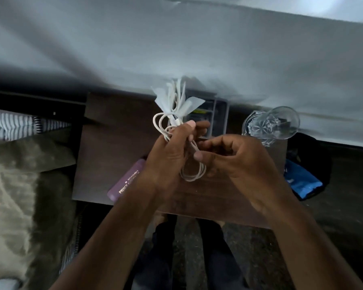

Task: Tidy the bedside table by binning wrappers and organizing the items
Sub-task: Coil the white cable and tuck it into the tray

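Over the dark wooden bedside table (pixel 117 143) my left hand (pixel 172 155) grips a coiled white cable (pixel 194 174) together with a thin whitish wrapper (pixel 176 101) that sticks up above my fingers. The cable's loops hang below and beside my fist. My right hand (pixel 239 164) is just to the right of it, fingers curled, thumb and fingertips touching the cable's loops. A purple flat case with printed text (pixel 130 178) lies on the table under my left wrist.
A clear cut-glass tumbler (pixel 268 126) stands at the table's back right. A grey plastic organizer tray (pixel 216 114) sits at the back, behind my hands. A blue packet (pixel 302 183) lies in a dark bag right of the table. Bedding lies to the left.
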`<state>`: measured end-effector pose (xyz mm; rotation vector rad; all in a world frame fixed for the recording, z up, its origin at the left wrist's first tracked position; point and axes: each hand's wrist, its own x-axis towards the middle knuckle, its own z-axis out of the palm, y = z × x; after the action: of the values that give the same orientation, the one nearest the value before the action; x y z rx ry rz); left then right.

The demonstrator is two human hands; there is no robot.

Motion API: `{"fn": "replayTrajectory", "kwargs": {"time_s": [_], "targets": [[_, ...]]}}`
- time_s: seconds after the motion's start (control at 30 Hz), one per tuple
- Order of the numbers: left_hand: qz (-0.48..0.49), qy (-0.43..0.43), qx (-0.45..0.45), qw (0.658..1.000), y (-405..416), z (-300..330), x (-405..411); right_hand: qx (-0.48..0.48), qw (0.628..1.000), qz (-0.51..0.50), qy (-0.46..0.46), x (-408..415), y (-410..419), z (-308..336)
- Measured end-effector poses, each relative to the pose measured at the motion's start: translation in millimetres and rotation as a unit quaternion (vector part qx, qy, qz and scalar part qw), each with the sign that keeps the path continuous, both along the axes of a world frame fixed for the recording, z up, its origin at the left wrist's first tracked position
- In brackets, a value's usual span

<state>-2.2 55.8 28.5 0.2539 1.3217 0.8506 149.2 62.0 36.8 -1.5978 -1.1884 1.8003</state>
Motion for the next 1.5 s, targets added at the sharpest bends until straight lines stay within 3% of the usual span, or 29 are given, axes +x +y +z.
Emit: {"fn": "replayTrajectory", "kwargs": {"time_s": [0.07,0.2,0.4,0.57,0.7,0.93,1.1,1.23,1.4,1.5], "targets": [[-0.070,-0.028,0.000,0.997,3.3,2.3,2.0,-0.048,0.996,0.000,0.081,10.6,6.3,-3.4],[-0.182,-0.010,0.051,0.982,13.3,3.1,5.7,0.018,0.995,0.088,0.048,18.2,13.5,-11.8],[-0.247,0.015,0.106,0.963,22.4,9.5,12.0,-0.017,0.991,0.062,0.116,24.7,21.6,-20.7],[-0.297,0.056,0.162,0.939,26.4,15.6,17.2,0.032,0.992,0.063,0.106,19.8,22.1,-13.2],[-0.375,0.000,0.136,0.917,19.4,12.8,9.8,0.068,0.989,0.094,0.088,27.6,19.1,-8.9],[-0.280,0.029,0.103,0.954,12.6,-5.3,19.6,0.084,0.988,0.123,0.050,23.8,7.1,-15.1],[-0.263,0.010,0.115,0.958,15.5,0.4,18.0,0.104,0.993,0.043,0.042,17.5,2.2,-30.6],[-0.176,0.103,0.140,0.969,22.4,-8.9,23.8,0.104,0.992,-0.068,0.030,13.1,8.3,-45.7],[-0.066,0.241,0.132,0.959,11.3,-20.6,22.5,0.160,0.961,-0.201,-0.102,15.6,24.5,-71.9],[-0.073,0.209,0.082,0.972,6.6,-28.6,22.1,0.202,0.937,-0.242,-0.151,7.1,34.0,-84.8]]}}
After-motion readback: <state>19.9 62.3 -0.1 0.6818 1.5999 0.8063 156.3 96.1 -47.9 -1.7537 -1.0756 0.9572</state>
